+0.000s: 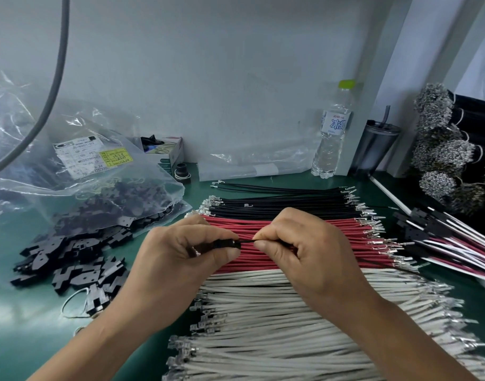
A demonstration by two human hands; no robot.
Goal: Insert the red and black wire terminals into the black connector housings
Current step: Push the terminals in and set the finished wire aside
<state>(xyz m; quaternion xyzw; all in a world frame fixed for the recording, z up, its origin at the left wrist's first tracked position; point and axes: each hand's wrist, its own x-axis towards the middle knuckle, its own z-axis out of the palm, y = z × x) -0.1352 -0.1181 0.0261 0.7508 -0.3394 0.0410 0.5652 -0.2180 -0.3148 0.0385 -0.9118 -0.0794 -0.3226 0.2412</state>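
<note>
- The left hand (180, 251) in the middle of the frame pinches a black connector housing (230, 244).
- The right hand (304, 248) beside it pinches a black wire (246, 241) touching the housing.
- Below them, the green table (29, 320) holds red wires (304, 237).

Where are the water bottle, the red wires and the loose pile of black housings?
Water bottle (332, 133), head view, on its label.
Red wires (332, 229), head view, middle of the row.
Black housings (79, 251), head view, centre of the loose pile.
</note>
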